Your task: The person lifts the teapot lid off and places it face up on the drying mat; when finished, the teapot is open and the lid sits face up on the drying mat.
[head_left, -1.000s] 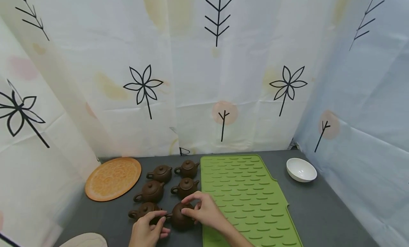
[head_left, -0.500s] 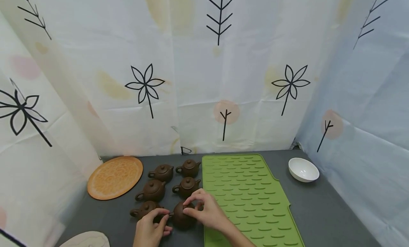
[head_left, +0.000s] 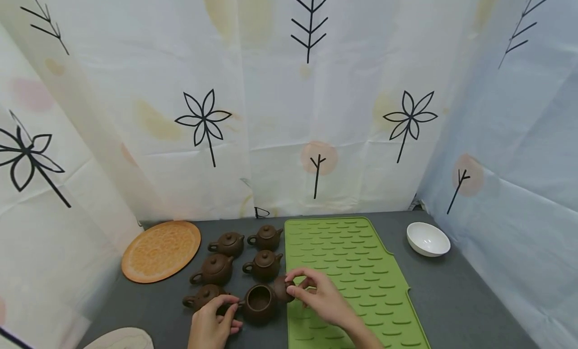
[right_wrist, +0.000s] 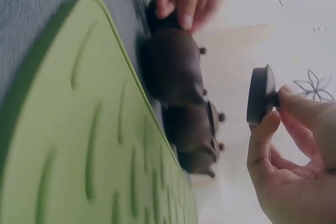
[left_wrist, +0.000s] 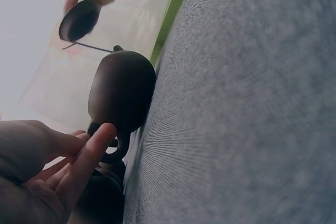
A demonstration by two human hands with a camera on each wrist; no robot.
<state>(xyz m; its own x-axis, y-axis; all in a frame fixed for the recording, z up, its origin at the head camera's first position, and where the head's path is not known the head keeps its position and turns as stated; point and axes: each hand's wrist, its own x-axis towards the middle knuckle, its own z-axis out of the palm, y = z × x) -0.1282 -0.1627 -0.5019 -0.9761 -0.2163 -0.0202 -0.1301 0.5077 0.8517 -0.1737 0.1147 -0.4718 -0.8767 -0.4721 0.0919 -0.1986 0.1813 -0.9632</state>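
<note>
A dark brown teapot (head_left: 259, 305) stands lidless at the front of the group, its round mouth facing up. My left hand (head_left: 213, 321) pinches its handle (left_wrist: 122, 148) between thumb and forefinger. Just right of the pot, above the edge of the green mat, my right hand (head_left: 322, 296) holds the teapot lid (head_left: 283, 289) by its knob. In the right wrist view the lid (right_wrist: 261, 95) is tipped on its side, well apart from the pot. Behind the left hand, another lidded teapot (head_left: 206, 295) is partly hidden.
Several more lidded teapots (head_left: 214, 269) stand in two columns behind. A ridged green mat (head_left: 347, 268) lies to the right, with a white bowl (head_left: 428, 239) beyond it. An orange round mat (head_left: 161, 251) lies at the back left, a pale flat piece (head_left: 121, 340) at the front left.
My right hand has lifted the lid off the teapot and carried it to the right, uncovering the pot's mouth. My left hand has stayed at the handle.
</note>
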